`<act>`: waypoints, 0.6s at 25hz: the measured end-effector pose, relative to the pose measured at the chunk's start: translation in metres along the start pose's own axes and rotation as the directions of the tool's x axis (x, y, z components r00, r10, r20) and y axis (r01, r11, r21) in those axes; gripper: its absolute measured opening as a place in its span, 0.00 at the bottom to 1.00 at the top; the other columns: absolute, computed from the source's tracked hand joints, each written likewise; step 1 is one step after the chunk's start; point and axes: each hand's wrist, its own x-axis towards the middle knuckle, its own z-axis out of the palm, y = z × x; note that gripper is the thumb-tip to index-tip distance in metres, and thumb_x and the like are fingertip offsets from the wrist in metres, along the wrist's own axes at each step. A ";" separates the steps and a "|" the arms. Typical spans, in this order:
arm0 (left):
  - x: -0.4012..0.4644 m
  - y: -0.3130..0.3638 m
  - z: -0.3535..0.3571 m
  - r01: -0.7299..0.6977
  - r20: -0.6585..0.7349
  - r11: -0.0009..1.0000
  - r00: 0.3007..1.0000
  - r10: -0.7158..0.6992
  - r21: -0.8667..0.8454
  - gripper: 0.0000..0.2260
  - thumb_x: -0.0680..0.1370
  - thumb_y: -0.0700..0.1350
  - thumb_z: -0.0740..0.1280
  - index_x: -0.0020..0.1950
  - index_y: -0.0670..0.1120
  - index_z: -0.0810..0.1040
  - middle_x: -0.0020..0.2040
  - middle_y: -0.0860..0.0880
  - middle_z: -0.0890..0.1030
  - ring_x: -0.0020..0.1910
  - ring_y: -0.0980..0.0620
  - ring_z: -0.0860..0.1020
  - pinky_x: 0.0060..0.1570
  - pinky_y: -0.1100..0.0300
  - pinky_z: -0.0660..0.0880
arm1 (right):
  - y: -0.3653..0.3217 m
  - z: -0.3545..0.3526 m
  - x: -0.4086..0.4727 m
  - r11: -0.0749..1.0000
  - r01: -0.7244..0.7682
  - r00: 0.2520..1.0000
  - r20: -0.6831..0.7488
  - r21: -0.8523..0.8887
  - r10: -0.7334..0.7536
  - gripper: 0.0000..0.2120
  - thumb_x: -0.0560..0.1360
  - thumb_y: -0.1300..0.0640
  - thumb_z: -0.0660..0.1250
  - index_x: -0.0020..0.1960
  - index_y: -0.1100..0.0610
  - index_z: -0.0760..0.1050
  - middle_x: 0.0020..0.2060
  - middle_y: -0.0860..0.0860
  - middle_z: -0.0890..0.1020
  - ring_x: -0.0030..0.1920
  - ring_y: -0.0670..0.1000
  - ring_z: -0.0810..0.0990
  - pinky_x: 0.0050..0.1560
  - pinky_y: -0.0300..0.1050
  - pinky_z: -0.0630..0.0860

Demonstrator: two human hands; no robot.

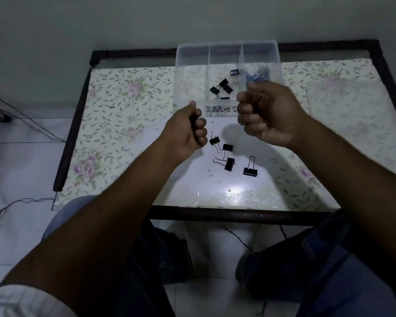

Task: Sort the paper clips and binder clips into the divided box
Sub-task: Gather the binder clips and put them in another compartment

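Observation:
The clear divided box [215, 106] stands at the table's far middle. Its middle compartment holds several black binder clips [223, 84]. Bluish paper clips [258, 74] lie in its right compartment, and the left compartment looks bare. Several more black binder clips [229, 164] lie loose on the table in front of the box. My left hand [188, 129] hovers in front of the box's near wall, fingers curled around a small dark thing that looks like a binder clip [193, 121]. My right hand [268, 115] is a closed fist over the box's near right corner, with nothing visible in it.
The table has a floral cover [114, 115] and a dark frame [215, 215]. Small dark specks dot its middle. Cables [21, 115] run across the white floor at the left. My knees sit below the table's near edge.

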 end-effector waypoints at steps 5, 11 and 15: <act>0.010 -0.024 -0.007 -0.408 0.323 0.043 0.779 0.538 0.912 0.11 0.84 0.49 0.61 0.57 0.51 0.84 0.46 0.52 0.85 0.45 0.49 0.82 0.43 0.60 0.70 | 0.032 -0.012 0.011 0.040 0.042 0.965 0.030 -0.998 -0.261 0.05 0.73 0.55 0.76 0.48 0.48 0.86 0.32 0.44 0.78 0.31 0.44 0.72 0.36 0.43 0.69; 0.009 -0.038 -0.018 -0.316 0.447 -0.350 0.795 0.409 0.882 0.17 0.79 0.44 0.67 0.66 0.59 0.80 0.54 0.50 0.84 0.54 0.47 0.81 0.43 0.61 0.66 | 0.039 -0.013 0.016 -0.129 0.087 0.987 0.103 -0.988 -0.123 0.20 0.70 0.58 0.79 0.58 0.41 0.85 0.35 0.40 0.75 0.36 0.41 0.74 0.40 0.43 0.71; 0.010 -0.036 -0.020 -0.201 0.318 -0.291 0.839 0.442 0.935 0.08 0.77 0.49 0.72 0.55 0.53 0.81 0.50 0.51 0.82 0.52 0.48 0.80 0.44 0.59 0.67 | 0.035 -0.021 0.018 -0.121 0.013 0.985 0.034 -0.993 -0.168 0.16 0.67 0.51 0.83 0.52 0.47 0.84 0.37 0.38 0.76 0.38 0.41 0.75 0.37 0.40 0.68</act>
